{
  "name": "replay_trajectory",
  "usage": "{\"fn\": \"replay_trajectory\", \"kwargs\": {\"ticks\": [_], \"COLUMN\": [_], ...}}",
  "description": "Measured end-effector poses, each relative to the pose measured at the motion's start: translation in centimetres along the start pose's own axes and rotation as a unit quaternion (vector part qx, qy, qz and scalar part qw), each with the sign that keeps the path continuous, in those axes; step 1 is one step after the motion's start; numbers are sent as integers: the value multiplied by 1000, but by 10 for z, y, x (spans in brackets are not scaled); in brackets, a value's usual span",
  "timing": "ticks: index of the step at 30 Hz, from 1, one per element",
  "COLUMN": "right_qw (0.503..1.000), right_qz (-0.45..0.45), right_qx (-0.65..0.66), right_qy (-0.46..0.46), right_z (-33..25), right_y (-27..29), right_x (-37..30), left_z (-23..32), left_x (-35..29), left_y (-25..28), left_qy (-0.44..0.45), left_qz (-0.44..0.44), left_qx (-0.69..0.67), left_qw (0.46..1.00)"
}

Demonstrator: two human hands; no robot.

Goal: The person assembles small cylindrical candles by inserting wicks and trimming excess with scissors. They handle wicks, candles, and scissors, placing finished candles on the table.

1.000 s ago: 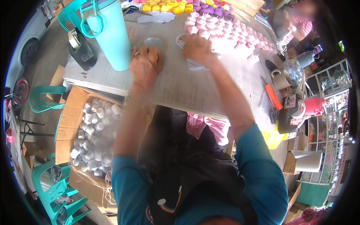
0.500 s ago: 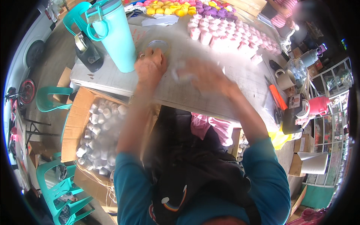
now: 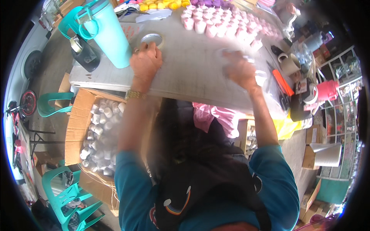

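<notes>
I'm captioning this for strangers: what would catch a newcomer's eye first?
Probably the tall turquoise tumbler at the left of the table. Next, the crowded pale pink cups at its far right, and the open cardboard box of white pieces by its near left edge.

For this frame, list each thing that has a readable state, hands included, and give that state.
Left hand: fingers bent, at the tape roll's near edge
Right hand: motion-blurred, over the table; grip unclear
Tape roll: lying flat
Tumbler: standing, lid on
Carton: open, holding many white pieces
Pink candles: standing in rows
Table: bearing tumbler, tape, candles
</notes>
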State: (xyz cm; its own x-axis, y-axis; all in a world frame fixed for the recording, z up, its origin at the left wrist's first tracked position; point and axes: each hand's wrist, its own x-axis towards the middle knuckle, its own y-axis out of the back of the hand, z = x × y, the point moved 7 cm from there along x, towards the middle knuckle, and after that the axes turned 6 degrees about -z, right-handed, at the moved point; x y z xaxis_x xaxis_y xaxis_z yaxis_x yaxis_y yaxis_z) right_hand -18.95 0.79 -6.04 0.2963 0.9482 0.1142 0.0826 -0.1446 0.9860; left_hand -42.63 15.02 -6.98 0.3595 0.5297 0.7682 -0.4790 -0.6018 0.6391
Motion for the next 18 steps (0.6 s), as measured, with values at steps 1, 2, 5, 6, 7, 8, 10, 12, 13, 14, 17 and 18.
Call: {"fn": "replay_trajectory", "kwargs": {"ticks": [1,2,5,6,7,8,10,12,13,14,17,18], "right_qw": [990,941,876,879,869,853,935,971,976,979,978,978], "right_qz": [3,109,-86,-175,-228,-283,-178,-78,-66,-56,-122,-173], "right_qx": [78,6,186,189,210,233,125,73,94,115,47,-9], "right_qy": [118,321,436,401,385,372,279,215,188,161,161,118], "right_z": [-29,-73,-111,-107,-104,-100,-72,-45,-31,-19,-10,-6], "right_y": [-5,0,-9,-15,-15,-16,-4,4,1,-4,-49,-71], "right_x": [-23,-56,-132,-141,-153,-164,-162,-165,-167,-170,-185,-186], "left_z": [1,1,3,4,5,6,5,5,6,6,10,11], "left_x": [-1,0,0,0,0,0,0,0,0,1,3,1], "left_y": [0,1,6,8,9,9,8,8,9,10,27,37], "left_qy": [-5,-9,-17,-26,-35,-42,-45,-54,-58,-54,-57,-56], "left_qz": [-10,-13,2,8,11,2,-8,-5,4,12,67,87], "left_qx": [9,17,8,-4,-14,-19,-18,-33,-36,-49,-95,-127], "left_qw": [1000,1000,1000,1000,999,999,999,998,998,997,992,987]}}
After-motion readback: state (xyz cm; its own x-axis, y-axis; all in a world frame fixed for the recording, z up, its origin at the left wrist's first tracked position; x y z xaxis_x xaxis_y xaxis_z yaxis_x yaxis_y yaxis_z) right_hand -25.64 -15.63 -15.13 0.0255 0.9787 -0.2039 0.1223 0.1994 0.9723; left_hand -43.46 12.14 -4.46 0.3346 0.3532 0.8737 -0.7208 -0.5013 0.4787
